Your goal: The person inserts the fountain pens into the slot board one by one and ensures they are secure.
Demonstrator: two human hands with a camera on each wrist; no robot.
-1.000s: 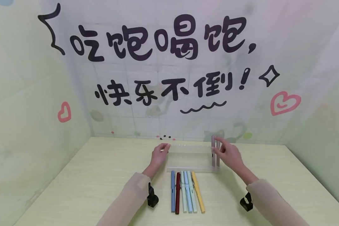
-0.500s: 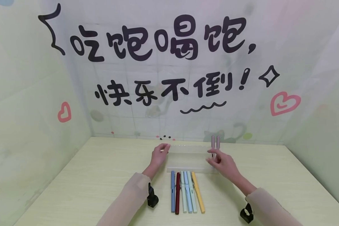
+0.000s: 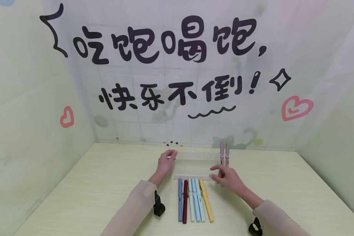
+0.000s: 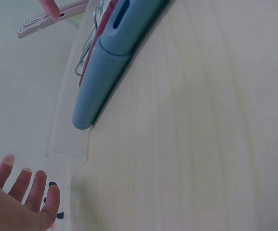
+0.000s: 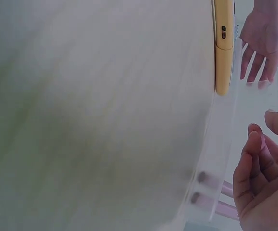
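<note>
A clear pen rack [image 3: 188, 177] stands on the table, two mauve pens [image 3: 222, 151] leaning side by side at its right end. My left hand [image 3: 166, 161] is at the rack's left end; in the right wrist view its spread, fairly straight fingers have their tips at the plastic edge. My right hand [image 3: 228, 177] hovers by the rack's front right part, fingers loosely bent, thumb apart, holding nothing. In front of the rack lie a blue pen [image 3: 180, 200], a dark red pen [image 3: 185, 202], two pale green pens [image 3: 191, 200], a light blue pen [image 3: 196, 201] and a yellow pen [image 3: 206, 201].
The pale wood-grain table [image 3: 112, 183] meets a printed backdrop [image 3: 153, 131] close behind the rack, and side panels rise at left and right. A black camera mount [image 3: 158, 205] sits at the left wrist, another [image 3: 255, 227] at the right.
My right hand has let go of the left one of the two mauve pens and moved down and left, toward the rack's front. The left hand and the rack have stayed put.
</note>
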